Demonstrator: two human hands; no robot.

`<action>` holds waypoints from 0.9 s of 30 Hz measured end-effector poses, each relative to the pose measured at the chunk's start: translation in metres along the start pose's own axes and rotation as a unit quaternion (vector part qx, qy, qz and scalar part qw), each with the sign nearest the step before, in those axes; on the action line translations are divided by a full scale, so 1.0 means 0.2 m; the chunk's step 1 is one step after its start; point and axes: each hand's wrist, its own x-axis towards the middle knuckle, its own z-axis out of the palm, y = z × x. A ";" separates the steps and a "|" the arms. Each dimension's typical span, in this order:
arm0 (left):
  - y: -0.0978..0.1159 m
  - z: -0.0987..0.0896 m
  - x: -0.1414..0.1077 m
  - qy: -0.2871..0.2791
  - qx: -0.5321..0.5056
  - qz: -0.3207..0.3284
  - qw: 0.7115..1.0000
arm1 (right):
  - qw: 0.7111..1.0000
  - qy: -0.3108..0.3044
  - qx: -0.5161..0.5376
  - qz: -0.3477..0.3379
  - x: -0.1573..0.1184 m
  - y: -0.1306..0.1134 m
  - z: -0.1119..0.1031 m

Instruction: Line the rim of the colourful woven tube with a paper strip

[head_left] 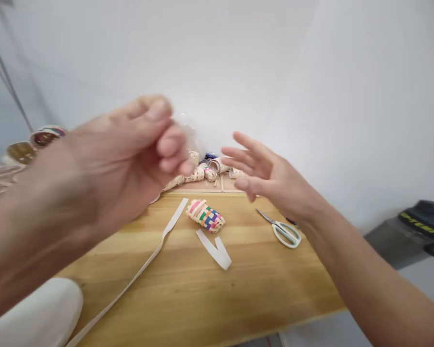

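Note:
My left hand (141, 140) is raised above the table at the left, its fingers curled and thumb pressed to them; whatever it may hold is too blurred to make out. On the right, my right hand (264, 168) hangs in the air with fingers apart and nothing in it. Between and below them lies a small woven piece (206, 217) with coloured strips. A short folded white strip (215, 250) lies just in front of it. White-handled scissors (285, 234) rest below my right hand, blades pointing up-left. A long pale ribbon (144, 265) runs diagonally across the wooden table (188, 299).
Several woven pieces (217, 166) are heaped at the back, near clear plastic (188, 127). More woven items (21, 152) stand at the far left. A white rounded object (47, 308) is at the lower left. A grey container with a dark lid (425, 221) stands at the right.

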 end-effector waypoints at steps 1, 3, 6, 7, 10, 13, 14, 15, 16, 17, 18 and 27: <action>0.00 0.06 -0.01 -0.047 0.036 0.017 0.998 | 0.998 -0.041 0.039 -0.009 0.00 -0.03 0.08; 0.00 0.15 -0.02 -0.088 0.069 0.038 0.993 | 0.990 -0.111 0.087 -0.002 -0.01 -0.05 0.17; 0.01 0.16 -0.01 -0.070 0.089 0.079 0.990 | 0.992 -0.119 0.031 0.040 -0.11 -0.02 0.14; 0.02 0.12 -0.02 -0.055 0.095 0.090 0.990 | 0.994 -0.089 -0.022 0.052 -0.16 0.00 0.09; 0.01 -0.04 -0.03 -0.012 0.096 0.087 0.992 | 0.976 0.042 -0.191 0.100 -0.35 0.05 -0.11; -0.06 -0.20 -0.04 0.005 0.074 0.041 0.996 | 0.938 0.128 -0.286 0.151 -0.52 0.11 -0.34; -0.10 -0.24 -0.03 0.004 0.066 0.024 0.998 | 0.925 0.159 -0.300 0.173 -0.57 0.13 -0.41; -0.14 -0.28 -0.03 0.001 0.062 0.011 0.998 | 0.913 0.176 -0.315 0.193 -0.60 0.16 -0.48; -0.20 -0.30 -0.02 -0.001 0.058 0.000 0.998 | 0.899 0.187 -0.336 0.211 -0.63 0.19 -0.53; -0.25 -0.32 -0.02 -0.002 0.055 -0.015 0.998 | 0.880 0.196 -0.367 0.229 -0.65 0.22 -0.57; -0.32 -0.33 -0.01 0.001 0.055 -0.033 0.998 | 0.855 0.204 -0.411 0.240 -0.65 0.24 -0.59; -0.70 -0.19 -0.02 -0.057 0.093 -0.125 0.986 | 0.990 -0.031 -0.057 0.129 -0.29 0.30 0.11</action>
